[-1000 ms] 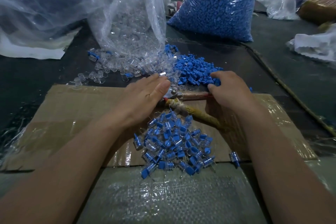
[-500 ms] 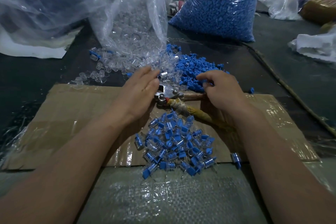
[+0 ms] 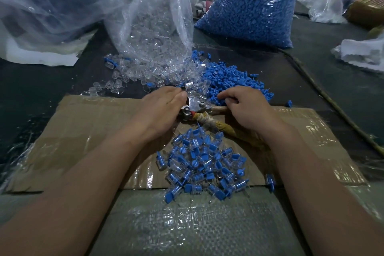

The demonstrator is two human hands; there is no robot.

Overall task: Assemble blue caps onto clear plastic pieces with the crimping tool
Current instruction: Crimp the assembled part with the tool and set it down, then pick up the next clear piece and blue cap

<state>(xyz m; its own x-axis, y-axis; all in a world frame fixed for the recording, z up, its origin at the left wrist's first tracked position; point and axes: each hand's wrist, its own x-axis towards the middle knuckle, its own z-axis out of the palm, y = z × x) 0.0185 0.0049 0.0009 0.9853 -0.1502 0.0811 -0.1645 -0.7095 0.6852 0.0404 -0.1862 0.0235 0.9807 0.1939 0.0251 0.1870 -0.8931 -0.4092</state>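
Observation:
The crimping tool (image 3: 195,108) lies on the cardboard between my hands; its cloth-wrapped handles (image 3: 220,130) run right, under my right wrist. My left hand (image 3: 162,110) lies flat with straight fingers, its tips at the clear plastic pieces (image 3: 195,89) beside the tool's metal head. My right hand (image 3: 246,108) rests over the upper handle, its fingers curled into the edge of the loose blue caps (image 3: 234,81), seemingly pinching one. A heap of assembled blue-and-clear pieces (image 3: 203,164) lies in front of the tool.
A torn clear bag (image 3: 149,18) spills clear pieces (image 3: 124,75) at the back left. A full bag of blue caps (image 3: 249,4) stands behind. The taped cardboard sheet (image 3: 83,131) lies on a dark table. A cord (image 3: 324,93) runs along the right.
My left hand slid forward toward the clear pieces. My right hand moved left from the far side of the blue caps and curled its fingers at the pile's near edge.

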